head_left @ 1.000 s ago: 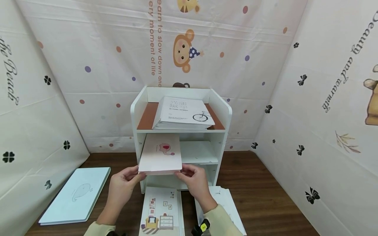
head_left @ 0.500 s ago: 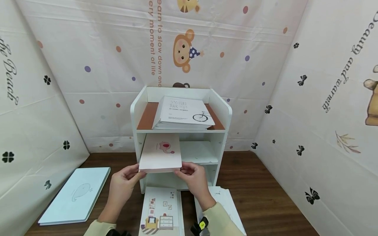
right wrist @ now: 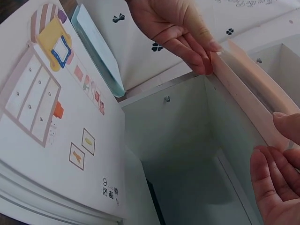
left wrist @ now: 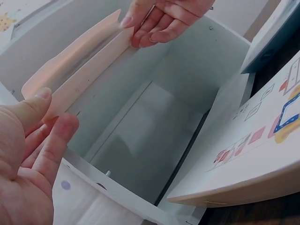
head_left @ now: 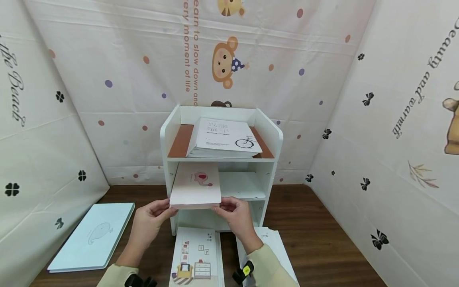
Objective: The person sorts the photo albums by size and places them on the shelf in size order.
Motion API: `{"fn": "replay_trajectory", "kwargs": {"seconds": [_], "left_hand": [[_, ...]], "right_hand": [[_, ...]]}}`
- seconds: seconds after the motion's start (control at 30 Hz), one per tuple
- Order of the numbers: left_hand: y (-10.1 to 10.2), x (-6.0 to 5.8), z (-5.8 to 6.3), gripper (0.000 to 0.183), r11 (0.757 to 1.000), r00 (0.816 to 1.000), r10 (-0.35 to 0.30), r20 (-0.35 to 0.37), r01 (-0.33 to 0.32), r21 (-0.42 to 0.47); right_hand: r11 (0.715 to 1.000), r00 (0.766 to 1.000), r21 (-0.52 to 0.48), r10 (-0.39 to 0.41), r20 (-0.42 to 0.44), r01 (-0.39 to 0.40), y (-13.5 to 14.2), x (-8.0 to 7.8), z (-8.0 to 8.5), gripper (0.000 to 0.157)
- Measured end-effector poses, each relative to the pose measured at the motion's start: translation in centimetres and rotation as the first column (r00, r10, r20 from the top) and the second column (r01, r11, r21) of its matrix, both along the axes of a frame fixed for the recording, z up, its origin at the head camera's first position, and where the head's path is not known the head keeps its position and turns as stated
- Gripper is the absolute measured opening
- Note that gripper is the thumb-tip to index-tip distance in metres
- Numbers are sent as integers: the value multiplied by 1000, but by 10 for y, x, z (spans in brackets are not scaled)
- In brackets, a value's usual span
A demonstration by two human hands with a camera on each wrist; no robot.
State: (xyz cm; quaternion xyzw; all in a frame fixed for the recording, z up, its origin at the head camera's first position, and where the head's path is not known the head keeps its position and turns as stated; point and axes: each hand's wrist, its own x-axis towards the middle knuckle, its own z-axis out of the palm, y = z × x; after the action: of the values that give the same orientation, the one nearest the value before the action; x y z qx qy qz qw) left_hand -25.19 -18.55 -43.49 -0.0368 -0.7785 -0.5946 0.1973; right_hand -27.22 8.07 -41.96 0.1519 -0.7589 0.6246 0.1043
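The left hand [head_left: 148, 223] pinches the front left corner of a pink book [head_left: 196, 185], its thumb on top and its fingers curled under the edge. The right hand [head_left: 236, 219] grips the front right corner in much the same way. An elephant in a deeper pink is printed on the cover.

The book lies level in the left part of the middle compartment of a white shelf unit [head_left: 242, 186], its front end jutting past the middle board; whether its underside rests on that board is hard to tell.

On the unit's top level, a stack of white books [head_left: 226, 137] with a bicycle drawing sits on a brown surface [head_left: 175, 143].

On the dark wooden table [head_left: 322, 239], just in front of the unit, lies a pile of books [head_left: 195, 255] showing a yellow armchair and a chest of drawers. To its right are white booklets [head_left: 274, 247], partly covered by the right sleeve [head_left: 270, 267]. Well to the left lies a pale blue book [head_left: 93, 237] with a whale outline. Behind everything hangs a patterned white cloth [head_left: 125, 79].
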Motion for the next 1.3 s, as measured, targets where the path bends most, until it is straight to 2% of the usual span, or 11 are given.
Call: {"fn": "replay_trajectory", "kwargs": {"seconds": [0.13, 0.3, 0.47, 0.6, 0.83, 1.3], "left_hand": [[0, -1, 0, 43, 1000, 1000, 1, 19, -1, 21], [3, -1, 1, 37, 999, 999, 36, 40, -37, 26], [6, -2, 1, 33, 997, 998, 66, 24, -67, 34], [8, -3, 1, 29, 994, 995, 100, 0, -100, 33], [11, -7, 1, 23, 990, 988, 142, -53, -141, 22], [15, -10, 2, 18, 981, 973, 194, -123, -193, 25]], "right_hand": [[1000, 1000, 18, -20, -7, 20, -2, 6, 10, 32], [997, 997, 23, -72, -25, 72, -7, 16, 24, 27], [987, 988, 46, -149, -44, 151, -9, 4, 10, 26], [982, 981, 50, -181, -70, 185, -10, -3, 1, 28], [978, 972, 23, -204, -117, 208, -13, -6, 1, 26], [969, 959, -5, -243, -145, 245, -20, -9, 0, 21]]}}
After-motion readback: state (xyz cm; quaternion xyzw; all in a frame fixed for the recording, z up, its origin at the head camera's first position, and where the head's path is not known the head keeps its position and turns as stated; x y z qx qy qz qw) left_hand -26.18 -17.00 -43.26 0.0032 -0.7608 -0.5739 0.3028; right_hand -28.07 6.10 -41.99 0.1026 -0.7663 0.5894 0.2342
